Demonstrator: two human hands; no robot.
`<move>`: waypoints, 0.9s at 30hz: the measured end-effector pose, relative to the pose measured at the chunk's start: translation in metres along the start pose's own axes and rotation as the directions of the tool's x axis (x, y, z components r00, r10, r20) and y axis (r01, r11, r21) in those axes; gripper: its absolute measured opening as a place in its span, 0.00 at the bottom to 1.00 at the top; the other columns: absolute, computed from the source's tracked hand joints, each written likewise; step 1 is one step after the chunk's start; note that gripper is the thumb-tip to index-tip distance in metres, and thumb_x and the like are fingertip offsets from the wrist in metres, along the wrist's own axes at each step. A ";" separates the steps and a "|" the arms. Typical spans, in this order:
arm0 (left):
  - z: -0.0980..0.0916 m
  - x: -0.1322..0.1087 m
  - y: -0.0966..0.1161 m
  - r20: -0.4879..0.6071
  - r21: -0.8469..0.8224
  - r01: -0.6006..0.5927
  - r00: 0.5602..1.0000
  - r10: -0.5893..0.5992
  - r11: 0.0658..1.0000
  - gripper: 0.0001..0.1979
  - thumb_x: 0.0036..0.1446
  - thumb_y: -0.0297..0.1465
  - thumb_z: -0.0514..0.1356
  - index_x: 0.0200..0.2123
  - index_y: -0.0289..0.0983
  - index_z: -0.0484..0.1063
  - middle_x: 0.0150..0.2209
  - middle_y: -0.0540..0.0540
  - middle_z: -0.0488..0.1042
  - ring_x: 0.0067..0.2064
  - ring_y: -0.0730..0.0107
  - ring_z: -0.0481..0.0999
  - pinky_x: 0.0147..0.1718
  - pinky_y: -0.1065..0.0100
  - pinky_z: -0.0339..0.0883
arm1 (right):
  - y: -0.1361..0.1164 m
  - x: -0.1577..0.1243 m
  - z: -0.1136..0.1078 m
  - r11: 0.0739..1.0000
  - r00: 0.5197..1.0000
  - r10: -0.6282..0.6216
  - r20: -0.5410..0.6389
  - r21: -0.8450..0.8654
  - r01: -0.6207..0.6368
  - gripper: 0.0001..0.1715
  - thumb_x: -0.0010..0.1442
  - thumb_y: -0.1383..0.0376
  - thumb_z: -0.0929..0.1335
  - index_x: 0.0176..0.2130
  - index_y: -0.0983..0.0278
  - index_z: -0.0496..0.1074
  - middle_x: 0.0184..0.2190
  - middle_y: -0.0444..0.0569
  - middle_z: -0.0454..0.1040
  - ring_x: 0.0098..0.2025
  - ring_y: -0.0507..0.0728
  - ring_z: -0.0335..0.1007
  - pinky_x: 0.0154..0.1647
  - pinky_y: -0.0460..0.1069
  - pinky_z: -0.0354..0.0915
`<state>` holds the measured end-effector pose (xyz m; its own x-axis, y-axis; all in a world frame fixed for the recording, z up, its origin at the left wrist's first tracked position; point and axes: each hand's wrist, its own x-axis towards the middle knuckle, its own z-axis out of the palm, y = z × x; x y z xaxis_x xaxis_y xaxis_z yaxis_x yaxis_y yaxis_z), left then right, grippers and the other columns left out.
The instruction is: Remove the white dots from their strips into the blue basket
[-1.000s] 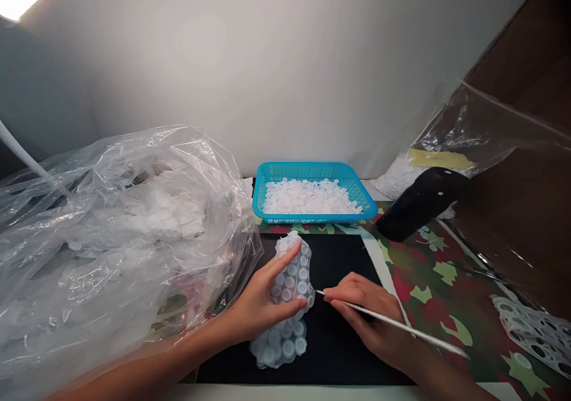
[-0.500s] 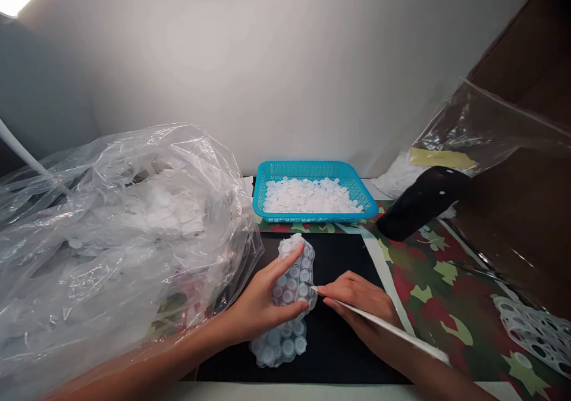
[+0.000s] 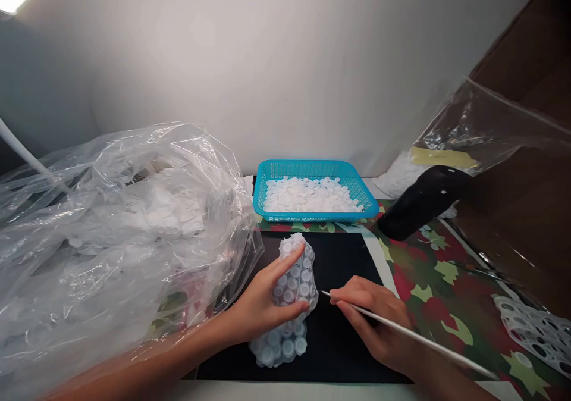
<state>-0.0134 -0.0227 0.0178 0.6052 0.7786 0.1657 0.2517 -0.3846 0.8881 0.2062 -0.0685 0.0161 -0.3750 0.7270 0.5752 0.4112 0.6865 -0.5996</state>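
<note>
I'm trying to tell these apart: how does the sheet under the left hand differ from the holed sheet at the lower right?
The capped sheet holds rows of small round caps, while the holed sheet shows mostly empty round holes. The capped sheet lies on a black mat under the left hand; the holed sheet lies untouched on camouflage-patterned paper, cut off by the picture edge. Both are pale plastic with rows of round openings.

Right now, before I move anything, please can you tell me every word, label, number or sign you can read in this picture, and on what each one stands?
No text can be read for certain.
Front rim of the turquoise plastic basket: a row of small moulded marks, too small and blurred to read.
Yellow tape on the clear plastic bag: no legible writing.
</note>
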 end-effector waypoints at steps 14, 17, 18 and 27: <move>0.001 0.001 0.001 -0.014 0.009 -0.003 1.000 0.003 1.000 0.40 0.50 0.28 0.63 0.63 0.42 0.48 0.64 0.45 0.53 0.63 0.56 0.54 0.61 0.57 0.48 | 0.006 0.003 0.006 0.990 0.983 -0.126 0.135 -0.044 0.133 0.16 0.58 0.74 0.65 0.47 0.64 0.69 0.32 0.49 0.77 0.30 0.52 0.68 0.29 0.48 0.66; 0.001 0.001 0.002 0.002 0.003 -0.014 1.000 0.014 1.000 0.40 0.50 0.28 0.63 0.63 0.42 0.48 0.64 0.45 0.54 0.63 0.56 0.55 0.61 0.58 0.49 | 0.009 0.003 0.011 0.976 0.980 -0.137 0.146 -0.152 0.159 0.16 0.58 0.73 0.66 0.46 0.63 0.70 0.32 0.48 0.78 0.30 0.52 0.68 0.28 0.47 0.66; 0.001 0.001 0.002 0.009 -0.003 -0.020 1.000 0.020 1.000 0.40 0.50 0.28 0.63 0.63 0.42 0.48 0.64 0.45 0.54 0.63 0.56 0.55 0.61 0.58 0.49 | 0.010 0.003 0.012 0.968 0.979 -0.136 0.152 -0.189 0.164 0.15 0.58 0.73 0.67 0.46 0.63 0.70 0.32 0.47 0.78 0.30 0.52 0.68 0.28 0.47 0.65; 0.001 0.000 -0.001 -0.022 -0.009 0.019 1.000 -0.019 1.000 0.41 0.49 0.29 0.64 0.63 0.43 0.49 0.65 0.46 0.51 0.64 0.56 0.52 0.62 0.55 0.45 | 0.000 0.000 -0.001 0.999 0.999 -0.005 0.053 -0.051 0.008 0.14 0.59 0.73 0.64 0.45 0.63 0.68 0.26 0.45 0.73 0.26 0.51 0.66 0.27 0.46 0.63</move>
<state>-0.0128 -0.0233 0.0167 0.5839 0.7963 0.1581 0.2558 -0.3653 0.8950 0.2076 -0.0685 0.0164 -0.4209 0.7228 0.5480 0.4498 0.6910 -0.5659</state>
